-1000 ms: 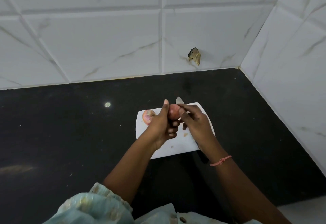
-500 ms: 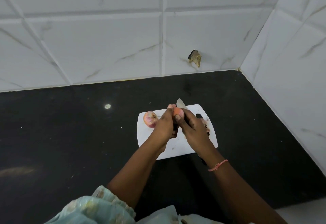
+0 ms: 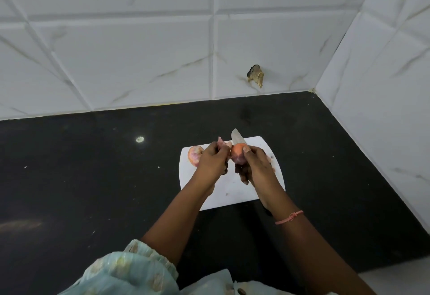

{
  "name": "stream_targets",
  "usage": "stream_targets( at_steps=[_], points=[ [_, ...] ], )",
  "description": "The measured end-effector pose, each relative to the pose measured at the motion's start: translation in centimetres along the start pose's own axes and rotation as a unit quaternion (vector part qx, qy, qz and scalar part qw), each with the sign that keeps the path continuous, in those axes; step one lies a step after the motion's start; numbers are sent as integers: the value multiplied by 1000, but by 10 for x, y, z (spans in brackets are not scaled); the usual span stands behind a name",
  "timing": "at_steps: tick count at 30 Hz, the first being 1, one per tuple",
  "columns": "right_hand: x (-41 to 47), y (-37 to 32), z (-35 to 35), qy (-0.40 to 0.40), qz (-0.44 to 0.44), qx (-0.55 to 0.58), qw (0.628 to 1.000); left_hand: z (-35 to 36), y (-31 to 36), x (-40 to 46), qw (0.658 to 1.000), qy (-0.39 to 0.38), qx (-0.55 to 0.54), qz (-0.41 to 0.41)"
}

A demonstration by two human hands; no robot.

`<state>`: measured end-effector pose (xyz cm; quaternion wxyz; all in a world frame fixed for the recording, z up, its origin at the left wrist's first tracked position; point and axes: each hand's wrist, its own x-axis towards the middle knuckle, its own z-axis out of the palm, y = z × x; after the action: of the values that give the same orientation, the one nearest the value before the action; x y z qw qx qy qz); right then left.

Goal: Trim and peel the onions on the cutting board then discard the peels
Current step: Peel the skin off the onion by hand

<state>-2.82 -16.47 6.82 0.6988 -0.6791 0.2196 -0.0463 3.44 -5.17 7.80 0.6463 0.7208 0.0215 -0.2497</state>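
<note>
Now we are working over the white cutting board (image 3: 229,192), both forearms reaching in from six o'clock. Our right hand (image 3: 256,169) is gripping the onion (image 3: 237,154) and, it seems, the knife (image 3: 237,139) too, whose blade is pointing toward twelve o'clock behind the bulb, probably kept there so trimming can resume without a reach. Just at nine o'clock of the onion, our left hand (image 3: 213,163) is pinching a pale strip of peel (image 3: 221,143) and lifting it clear. At ten o'clock on the board a second onion (image 3: 194,155) is lying, waiting or done; we cannot tell which. Loose scraps (image 3: 270,158) are sitting at the board's three o'clock edge, on the black counter (image 3: 93,178).
</note>
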Motion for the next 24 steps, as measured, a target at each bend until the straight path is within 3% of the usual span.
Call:
stream_targets(
  at_steps=[3, 7, 14, 24],
  points=[
    [2, 4, -4, -11, 44, 107, 993, -3, -1, 0, 998, -40, -54, -13],
    [4, 0, -7, -3, 136, 257, 957, -2, -6, -1, 994, -58, -95, -16],
    [7, 1, -9, 14, 146, 235, 961, -2, -4, -2, 995, -50, -89, 9],
    [13, 5, -11, 28, 141, 334, 931, -3, -12, 4, 999, -8, -7, 33]
  ],
)
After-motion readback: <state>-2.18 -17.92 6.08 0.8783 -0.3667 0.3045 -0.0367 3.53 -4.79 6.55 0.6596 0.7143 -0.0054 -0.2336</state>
